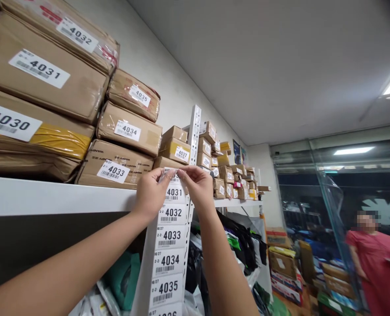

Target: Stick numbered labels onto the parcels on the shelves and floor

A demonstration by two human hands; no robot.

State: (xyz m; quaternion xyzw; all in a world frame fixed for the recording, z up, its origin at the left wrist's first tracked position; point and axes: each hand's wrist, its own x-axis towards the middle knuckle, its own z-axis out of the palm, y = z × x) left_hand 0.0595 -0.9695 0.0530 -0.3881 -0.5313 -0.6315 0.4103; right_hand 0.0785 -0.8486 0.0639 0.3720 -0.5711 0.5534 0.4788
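A long strip of printed number labels (170, 237) hangs down from my two hands, showing 4031 to 4035 on the visible stickers. My left hand (152, 193) pinches its top left edge, while my right hand (196, 186) pinches the top right corner. Fingers partly cover the topmost label. Just behind my hands is the white shelf upright (194, 136). Closest on the shelf are taped cardboard boxes, among them the box labelled 4033 (89, 164), the box labelled 4034 (149, 134) and the box labelled 4037 (168, 149).
The white shelf edge (50, 195) runs across at the left, with bagged goods below it. More small boxes (228, 173) stand farther along. At the right a person in a red dress (377, 267) stands by the glass door, near stacked boxes (282, 265) on the floor.
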